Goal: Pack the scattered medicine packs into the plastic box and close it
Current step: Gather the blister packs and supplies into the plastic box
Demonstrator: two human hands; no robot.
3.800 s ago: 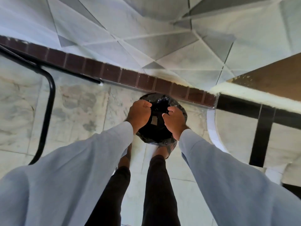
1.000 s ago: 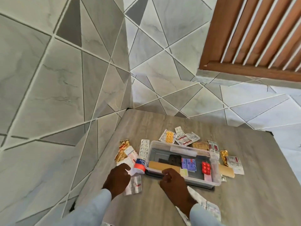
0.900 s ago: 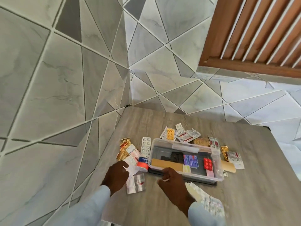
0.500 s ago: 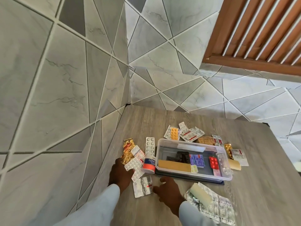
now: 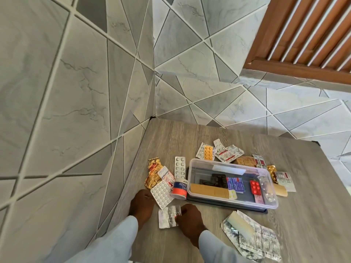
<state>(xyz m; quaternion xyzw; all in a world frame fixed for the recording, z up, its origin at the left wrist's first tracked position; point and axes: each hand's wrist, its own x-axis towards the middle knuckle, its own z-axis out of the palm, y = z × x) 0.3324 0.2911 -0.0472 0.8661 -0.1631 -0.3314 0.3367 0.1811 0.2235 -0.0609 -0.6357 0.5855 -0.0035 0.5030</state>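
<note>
A clear plastic box [image 5: 228,164] stands open on the grey wood-grain table [image 5: 190,133]. It holds a tan plaster strip [image 5: 209,191], a blue pack [image 5: 235,184] and a red pill blister [image 5: 254,186]. Under it lies a dark flat lid [image 5: 218,203]. My right hand [image 5: 189,219] pinches the right edge of a silver blister pack [image 5: 168,217] lying in front of the box's left end. My left hand [image 5: 141,205] rests with curled fingers at the near corner of a white round-pill blister [image 5: 161,193]; whether it grips is unclear.
Loose packs ring the box: an adhesive tape roll [image 5: 180,187], gold foil packs [image 5: 153,173], a white blister strip [image 5: 179,167], an orange-pill pack [image 5: 208,152], packs at the right end [image 5: 283,180], crumpled silver packs [image 5: 252,238] front right. Tiled walls close the table's left and back.
My right hand has left the box's front wall and moved left onto the silver pack. My left hand has drawn back a little toward me.
</note>
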